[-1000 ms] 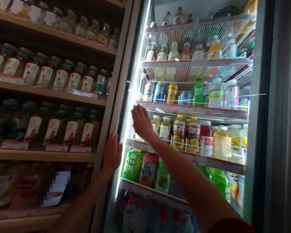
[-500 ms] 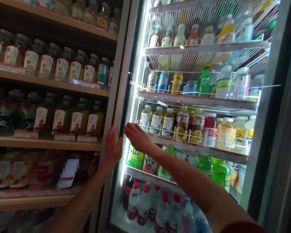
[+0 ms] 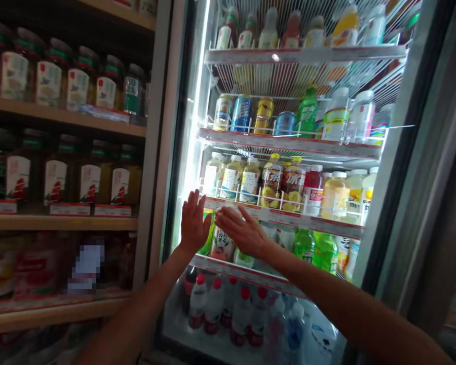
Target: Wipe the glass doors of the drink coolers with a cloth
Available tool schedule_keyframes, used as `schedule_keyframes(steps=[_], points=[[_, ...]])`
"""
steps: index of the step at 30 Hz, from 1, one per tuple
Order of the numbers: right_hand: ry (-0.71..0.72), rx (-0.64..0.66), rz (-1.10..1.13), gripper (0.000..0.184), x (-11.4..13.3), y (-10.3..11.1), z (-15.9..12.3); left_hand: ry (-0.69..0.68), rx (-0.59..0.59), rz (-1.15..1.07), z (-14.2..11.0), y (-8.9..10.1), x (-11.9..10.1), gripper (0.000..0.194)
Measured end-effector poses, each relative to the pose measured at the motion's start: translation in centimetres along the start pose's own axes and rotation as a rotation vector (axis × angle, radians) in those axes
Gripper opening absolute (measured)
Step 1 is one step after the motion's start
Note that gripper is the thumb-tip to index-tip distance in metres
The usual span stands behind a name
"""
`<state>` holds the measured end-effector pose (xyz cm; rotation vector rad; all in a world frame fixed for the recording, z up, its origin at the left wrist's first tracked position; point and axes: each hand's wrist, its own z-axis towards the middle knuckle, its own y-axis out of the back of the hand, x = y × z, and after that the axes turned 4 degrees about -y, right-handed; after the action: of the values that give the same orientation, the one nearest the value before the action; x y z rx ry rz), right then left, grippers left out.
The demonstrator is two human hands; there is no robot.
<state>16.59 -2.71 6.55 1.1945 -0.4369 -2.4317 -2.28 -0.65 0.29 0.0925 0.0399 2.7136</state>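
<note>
Both hands are held up before the lit drinks fridge point(image 3: 283, 137), and neither holds anything. My left hand point(image 3: 194, 223) is open, palm raised and fingers pointing up, in front of the fridge's left edge and a green bottle point(image 3: 207, 238). My right hand point(image 3: 243, 230) is open and flat, its fingers stretched to the left, overlapping the price rail point(image 3: 285, 217) and the tops of bottles below it. Just above sit pale tea bottles point(image 3: 250, 180) and brown iced-tea bottles point(image 3: 272, 181). Whether either hand touches glass I cannot tell.
To the left, wooden shelves point(image 3: 61, 222) carry rows of bottles point(image 3: 56, 175). A metal upright point(image 3: 154, 147) divides them from the fridge. Red-capped bottles point(image 3: 213, 306) stand at the fridge bottom. Cans point(image 3: 241, 112) line a higher shelf. A dark frame point(image 3: 399, 147) rises on the right.
My left hand has moved right, from the metal frame to in front of the fridge's left side. My right hand has moved right and slightly down. The view has shifted right.
</note>
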Motion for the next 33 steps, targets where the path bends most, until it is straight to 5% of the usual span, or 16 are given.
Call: schedule_keyframes(steps=[5, 12, 17, 19, 24, 29, 31, 33], points=[[-0.407, -0.149, -0.072, 0.057, -3.9, 2.6, -0.4, -0.022, 0.029, -0.028, 0.3, -1.1, -2.1, 0.053], [0.021, 0.029, -0.035, 0.054, -0.5, 1.2, -7.0, -0.136, 0.008, -0.001, 0.4, -2.0, -4.5, 0.057], [-0.422, -0.186, -0.163, 0.060, -5.2, 3.6, -6.7, -0.202, -0.001, -0.022, 1.3, -2.6, -6.7, 0.058], [-0.421, -0.180, -0.177, 0.060, -5.1, 3.8, -7.5, -0.210, 0.001, -0.037, 1.4, -3.0, -7.6, 0.059], [-0.135, -0.045, -0.191, 0.054, -3.5, 3.4, -11.9, -0.245, 0.015, -0.061, 1.4, -3.8, -9.7, 0.058], [-0.611, -0.364, -0.323, 0.059, -9.9, 6.4, -13.7, -0.242, 0.000, -0.085, 1.5, -4.3, -11.0, 0.060], [-0.665, -0.418, -0.344, 0.060, -10.1, 6.7, -15.1, -0.225, -0.002, -0.098, 1.4, -4.3, -11.5, 0.060], [-0.568, -0.343, -0.315, 0.062, -8.2, 6.0, -17.1, -0.210, 0.006, -0.108, 1.2, -4.4, -12.1, 0.062]])
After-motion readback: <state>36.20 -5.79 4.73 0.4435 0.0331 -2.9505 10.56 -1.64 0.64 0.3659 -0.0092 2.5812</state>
